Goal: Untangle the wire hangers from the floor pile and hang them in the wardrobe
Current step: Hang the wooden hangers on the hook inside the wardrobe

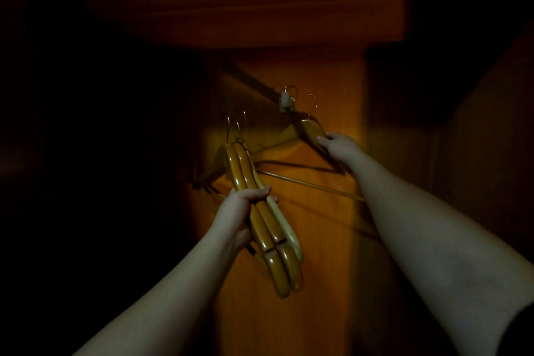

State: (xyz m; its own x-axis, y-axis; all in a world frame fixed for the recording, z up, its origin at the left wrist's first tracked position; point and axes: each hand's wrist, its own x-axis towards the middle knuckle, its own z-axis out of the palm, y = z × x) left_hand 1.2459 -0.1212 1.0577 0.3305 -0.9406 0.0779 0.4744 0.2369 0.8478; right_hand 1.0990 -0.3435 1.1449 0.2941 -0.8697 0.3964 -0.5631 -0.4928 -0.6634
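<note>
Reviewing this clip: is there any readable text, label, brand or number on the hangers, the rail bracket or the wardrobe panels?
None can be read.
The wooden hangers, the single hanger, the white rail bracket and the wardrobe panel show no lettering; the surrounding area is too dark to tell.

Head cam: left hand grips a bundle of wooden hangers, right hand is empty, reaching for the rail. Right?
Not quite. In the head view the right hand is not empty: it grips a single wooden hanger by its shoulder, up near the rail. The left hand does grip the bundle of wooden hangers.
</note>
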